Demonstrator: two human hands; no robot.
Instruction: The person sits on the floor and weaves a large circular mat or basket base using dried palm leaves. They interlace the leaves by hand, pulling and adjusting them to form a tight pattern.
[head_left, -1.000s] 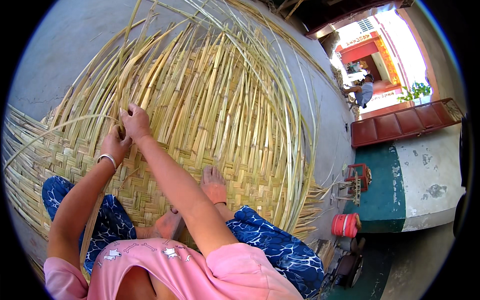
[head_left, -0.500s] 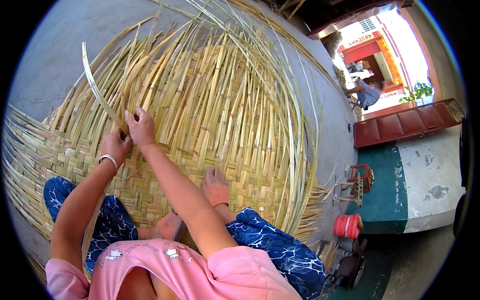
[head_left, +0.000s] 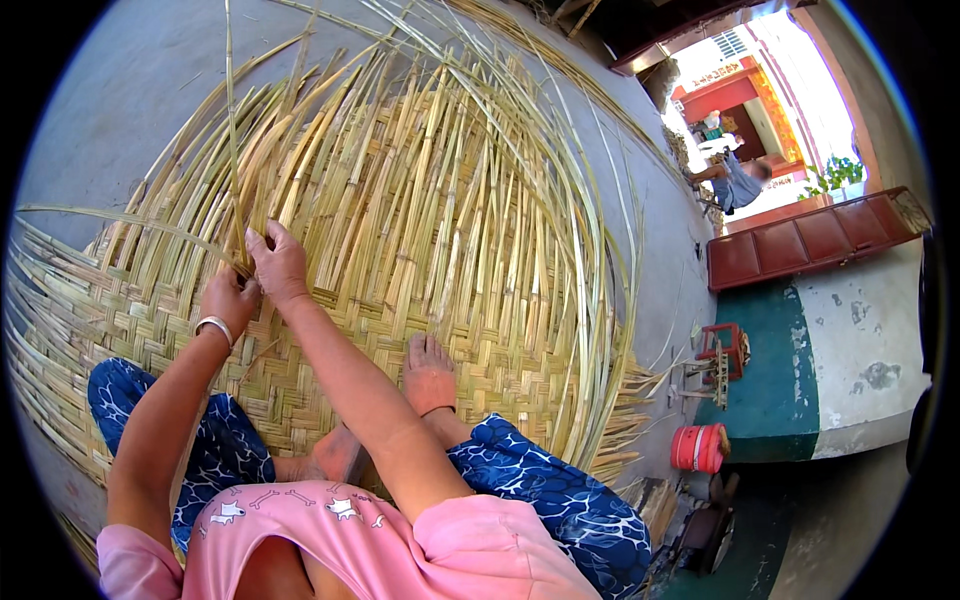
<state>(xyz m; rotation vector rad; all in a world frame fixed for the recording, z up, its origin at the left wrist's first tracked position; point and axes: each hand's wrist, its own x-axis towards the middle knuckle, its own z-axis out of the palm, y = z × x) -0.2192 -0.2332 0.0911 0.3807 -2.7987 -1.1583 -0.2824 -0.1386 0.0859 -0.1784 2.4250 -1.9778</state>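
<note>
Left hand and right hand pinching strips toward mat's left edge. Looks mid-weave; next tuck likely needs strips taut.

Wears pink tee, blu/wht pants, wht bangle.

Shows a loose, pale strip reaching out leftward from the fingertips, where half a second ago saw one slanting steeply upward; cannot tell whether it is the same. Now also shows a thin strip standing nearly upright to the top edge. Compared with one second ago, finds the left hand and right hand slightly lower; upper right, finds a person with head shifted rightward.
</note>
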